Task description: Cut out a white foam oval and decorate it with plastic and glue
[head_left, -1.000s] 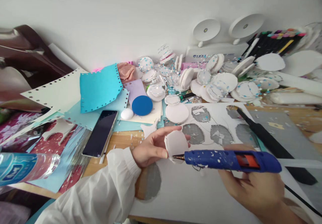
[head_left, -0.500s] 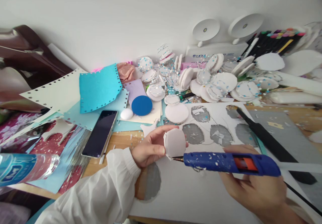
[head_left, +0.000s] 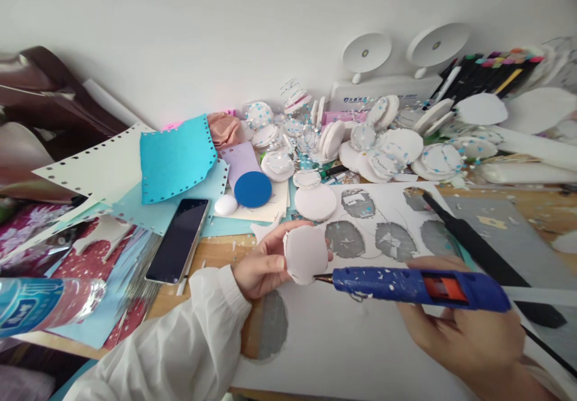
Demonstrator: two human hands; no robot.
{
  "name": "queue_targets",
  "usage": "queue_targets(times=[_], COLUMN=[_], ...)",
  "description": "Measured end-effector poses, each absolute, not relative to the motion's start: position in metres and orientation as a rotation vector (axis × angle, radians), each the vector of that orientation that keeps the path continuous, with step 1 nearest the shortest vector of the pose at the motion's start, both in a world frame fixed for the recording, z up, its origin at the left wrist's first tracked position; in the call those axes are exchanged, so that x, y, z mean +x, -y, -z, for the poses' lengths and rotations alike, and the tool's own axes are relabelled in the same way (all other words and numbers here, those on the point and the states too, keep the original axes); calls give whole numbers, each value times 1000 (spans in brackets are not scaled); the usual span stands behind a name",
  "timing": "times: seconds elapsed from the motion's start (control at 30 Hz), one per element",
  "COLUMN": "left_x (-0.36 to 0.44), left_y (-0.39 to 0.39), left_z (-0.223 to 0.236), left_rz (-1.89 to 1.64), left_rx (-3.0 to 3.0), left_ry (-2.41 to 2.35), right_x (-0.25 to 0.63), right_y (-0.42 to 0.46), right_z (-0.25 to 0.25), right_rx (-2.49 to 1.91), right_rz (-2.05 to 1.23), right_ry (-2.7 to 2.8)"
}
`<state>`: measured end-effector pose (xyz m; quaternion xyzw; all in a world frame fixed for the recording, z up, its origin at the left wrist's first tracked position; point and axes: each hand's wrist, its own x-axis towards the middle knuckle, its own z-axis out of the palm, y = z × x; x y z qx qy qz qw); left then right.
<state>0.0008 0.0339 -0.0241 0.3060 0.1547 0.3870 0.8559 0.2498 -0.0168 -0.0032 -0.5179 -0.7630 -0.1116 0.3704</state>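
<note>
My left hand (head_left: pixel 264 263), in a white sleeve, pinches a white foam disc (head_left: pixel 306 254) with a rough edge between thumb and fingers. My right hand (head_left: pixel 464 323) is wrapped round a blue hot glue gun (head_left: pixel 387 285), which is flecked with white bits. The gun's metal tip points left at the lower right edge of the disc, touching it or very close. Below both hands lies a white foam sheet (head_left: pixel 347 341) with several round holes cut through it.
White discs wound with beaded wire (head_left: pixel 383 142) are heaped along the wall. A phone (head_left: pixel 178 241), blue felt (head_left: pixel 175 157), a blue disc (head_left: pixel 252 189) and a bottle (head_left: pixel 40 305) lie left. On the right are a black-handled tool (head_left: pixel 478 244), a cord (head_left: pixel 547 350) and markers (head_left: pixel 487 79).
My left hand has turned the foam disc slightly and shifted it left, so its face shows more fully. The glue gun's rear end has moved a little right, its tip staying by the edge.
</note>
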Motion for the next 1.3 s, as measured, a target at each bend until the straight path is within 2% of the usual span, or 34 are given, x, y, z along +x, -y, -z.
queue_targets(times=[0.2, 0.43, 1.07, 1.3], left_x=[3, 6, 4, 3], left_y=[-33, -34, -35, -34], left_z=[22, 20, 22, 23], left_rz=[-786, -763, -797, -806], left_rx=[665, 695, 692, 691], left_ry=[-332, -340, -356, -369], right_x=[249, 244, 254, 256], right_y=[22, 19, 18, 17], right_z=[4, 1, 0, -3], right_rx=[-1406, -1302, -1313, -1354], right_rz=[180, 160, 271, 419], right_ry=[1878, 1925, 1949, 1958])
